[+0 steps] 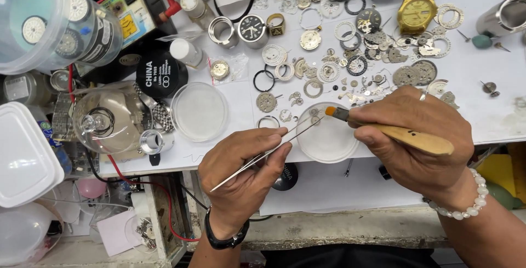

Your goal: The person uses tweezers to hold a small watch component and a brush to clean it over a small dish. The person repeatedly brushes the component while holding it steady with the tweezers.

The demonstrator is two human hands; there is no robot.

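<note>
Near table's (493, 120) front edge: left hand (244, 166) pinching tweezers (268, 155), steadying tiny part (314, 113) over shallow dish (327, 139); right hand (413, 139) closed around wooden-handled brush (392, 130), bristles touching part. Loose watch parts (350, 60) spread behind, within reach.

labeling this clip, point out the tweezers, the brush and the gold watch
tweezers (263, 155), head view, mid shaft
brush (408, 136), head view, wooden handle
gold watch (417, 7), head view, dial
</note>
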